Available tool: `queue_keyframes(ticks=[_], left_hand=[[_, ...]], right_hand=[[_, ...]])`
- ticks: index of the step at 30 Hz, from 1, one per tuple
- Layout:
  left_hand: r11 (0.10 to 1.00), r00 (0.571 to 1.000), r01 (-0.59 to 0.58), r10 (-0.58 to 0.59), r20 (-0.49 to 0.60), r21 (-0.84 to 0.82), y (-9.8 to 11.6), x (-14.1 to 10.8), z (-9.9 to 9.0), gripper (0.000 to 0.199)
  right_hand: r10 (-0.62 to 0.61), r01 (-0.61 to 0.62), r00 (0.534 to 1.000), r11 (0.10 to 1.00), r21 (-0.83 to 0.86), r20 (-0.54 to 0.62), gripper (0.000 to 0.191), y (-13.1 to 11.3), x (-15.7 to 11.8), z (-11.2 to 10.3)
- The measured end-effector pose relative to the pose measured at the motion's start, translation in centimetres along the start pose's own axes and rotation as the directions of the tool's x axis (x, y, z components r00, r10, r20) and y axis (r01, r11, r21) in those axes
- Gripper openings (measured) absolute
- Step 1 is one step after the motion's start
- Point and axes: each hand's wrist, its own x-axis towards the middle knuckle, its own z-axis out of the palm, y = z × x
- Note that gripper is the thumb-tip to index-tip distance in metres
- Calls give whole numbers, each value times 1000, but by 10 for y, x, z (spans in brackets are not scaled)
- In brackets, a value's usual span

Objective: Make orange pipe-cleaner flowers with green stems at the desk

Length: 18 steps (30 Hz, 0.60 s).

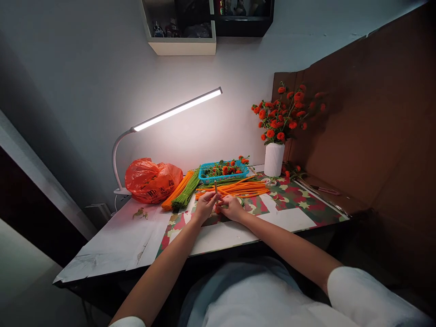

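Observation:
My left hand (205, 207) is closed, its fingertips pinching a thin upright stick (215, 186) that looks like wood. Close against it, my right hand (232, 208) is also closed, its fingers around the stick's lower part. A small orange fuzzy piece shows between the two hands, mostly hidden by the fingers; it looks like part of a pipe cleaner. Just beyond the hands lie loose orange pipe cleaners (245, 188). To the left are a green pipe cleaner bundle (187, 190) and an orange bundle (175, 193).
A blue basket (200, 174) of orange flowers stands behind the hands. A white ribbed vase (274, 160) with orange flowers is at the right rear. An orange plastic bag (153, 181) sits by the lit lamp (177, 109). Pliers (325, 190) lie at right beside cardboard (357, 122).

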Motion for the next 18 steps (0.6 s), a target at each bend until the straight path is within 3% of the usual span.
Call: queue_keyframes(ticks=[9,18], left_hand=[[999,999,-36,36,4,41,4,0,-1,39],[994,998,-56,57,-11,90,2,0,-1,36]], right_hand=[[22,-22,1000,1000,-13,2,11,-3,-1,-1],[28,-23,998,996,85,-54,18,-6,1,-4]])
